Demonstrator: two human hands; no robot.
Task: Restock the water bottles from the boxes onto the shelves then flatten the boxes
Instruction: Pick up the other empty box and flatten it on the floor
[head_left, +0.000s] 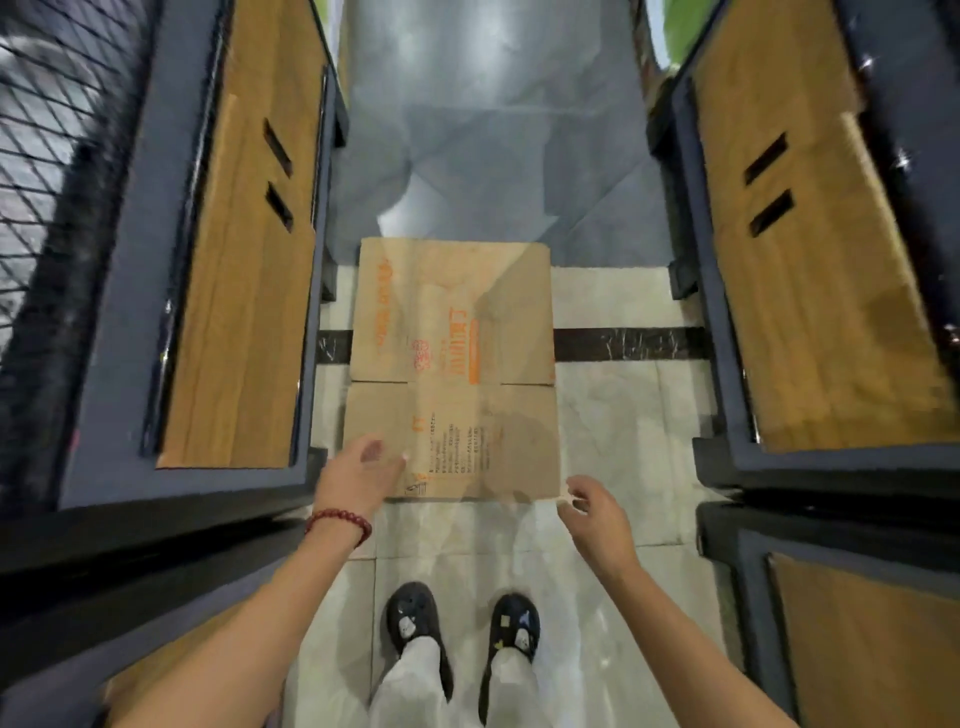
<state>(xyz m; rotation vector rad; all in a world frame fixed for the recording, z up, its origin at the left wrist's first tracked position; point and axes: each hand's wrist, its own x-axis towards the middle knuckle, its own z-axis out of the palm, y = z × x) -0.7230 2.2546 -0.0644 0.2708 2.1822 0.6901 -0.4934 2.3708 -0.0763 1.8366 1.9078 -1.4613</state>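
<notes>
Cardboard box (452, 369) pressed flat on the floor (613, 415) between shelves (244, 249). Left hand (358, 478) open-fingered over its near corner, right hand (592, 512) loosely curled, empty, just beside the edge.

Head camera looks steeply down at the floor (613, 415) between shelves (244, 260).

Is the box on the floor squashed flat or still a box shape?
Flat. The box lies spread on the floor, with no sides standing up.

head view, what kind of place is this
Likely a shop aisle or stockroom: wood-and-grey shelves on both sides, a tiled floor, and a flattened box lying between them.
</notes>
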